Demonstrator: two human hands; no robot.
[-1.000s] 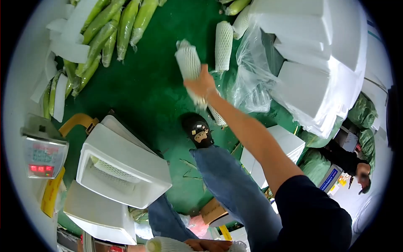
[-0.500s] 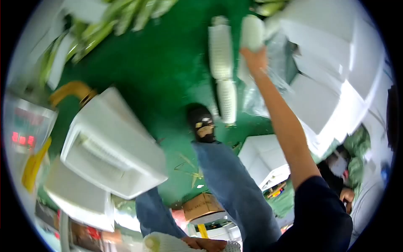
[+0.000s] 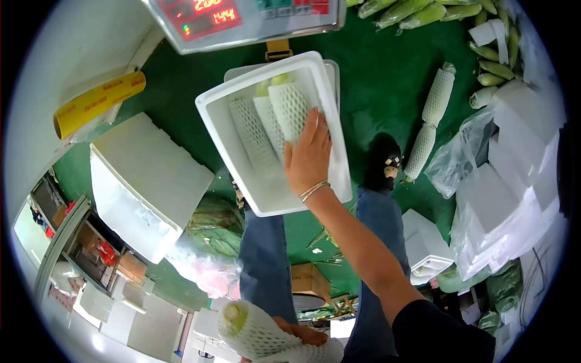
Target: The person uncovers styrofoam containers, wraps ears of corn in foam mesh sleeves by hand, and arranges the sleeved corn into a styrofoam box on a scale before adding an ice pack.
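My right hand [image 3: 308, 154] reaches into a white foam box [image 3: 260, 207] and grips the lower part of a long pale-green vegetable in a white foam net sleeve [image 3: 287, 107]. Its thumb is on the left side and its fingers lie along the right. Beside it in the box are more vegetables in the same netting [image 3: 251, 130]. At the bottom edge, my left hand [image 3: 302, 333] is wrapped round another netted vegetable [image 3: 257, 333], whose pale-green end sticks out; part of this hand is hidden behind the netting.
A scale's red-lit display [image 3: 209, 15] stands above the box, which rests on its platform. Netted vegetables [image 3: 431, 115] lie end to end on the green floor [image 3: 375, 72]. Bare green vegetables [image 3: 411, 12] are at the top right, and white foam boxes [image 3: 499, 193] at the right.
My right hand has moved from the floor at the right into the foam box, with a netted vegetable. The view has swung left, so the box and scale appear nearer the centre.
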